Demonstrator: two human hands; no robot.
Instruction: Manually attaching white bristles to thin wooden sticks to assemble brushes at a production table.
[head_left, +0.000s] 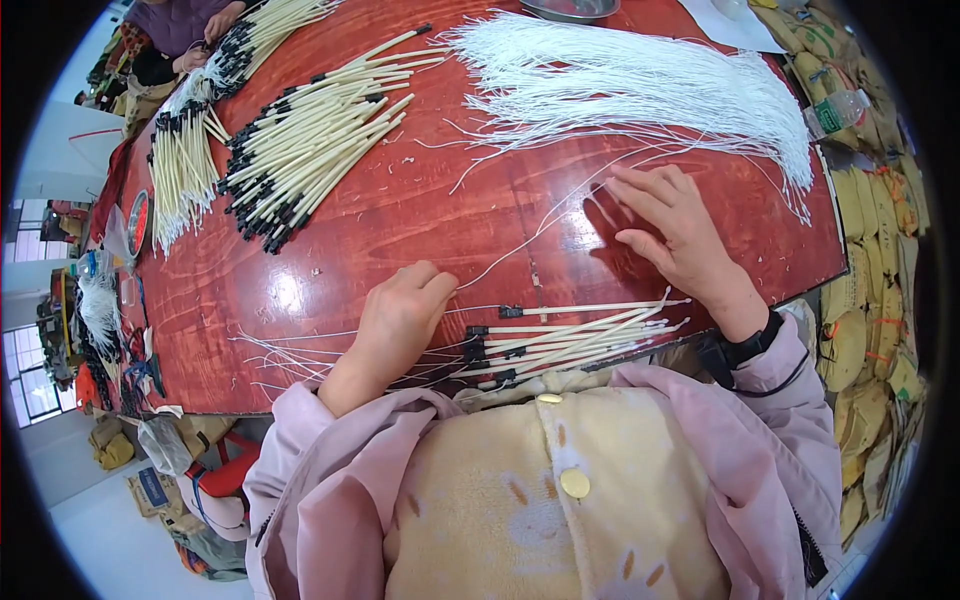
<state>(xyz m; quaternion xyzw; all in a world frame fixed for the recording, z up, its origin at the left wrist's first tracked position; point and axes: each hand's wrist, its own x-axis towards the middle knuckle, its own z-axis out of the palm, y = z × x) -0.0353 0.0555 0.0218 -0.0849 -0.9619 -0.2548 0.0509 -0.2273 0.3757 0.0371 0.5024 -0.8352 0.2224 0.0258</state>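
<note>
Two hands, left (pixel 395 318) & right (pixel 672 232), on glossy red table (pixel 400 215), workshop rm.

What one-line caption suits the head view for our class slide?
Left hand pinches a white cord while right hand rests flat on the red table, beside black-tipped cream sticks.

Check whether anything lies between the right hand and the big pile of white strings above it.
Nothing visible does. The right hand lies flat on bare red table, fingertips at loose strands trailing from the white string pile. The left hand pinches one strand nearby.
</note>
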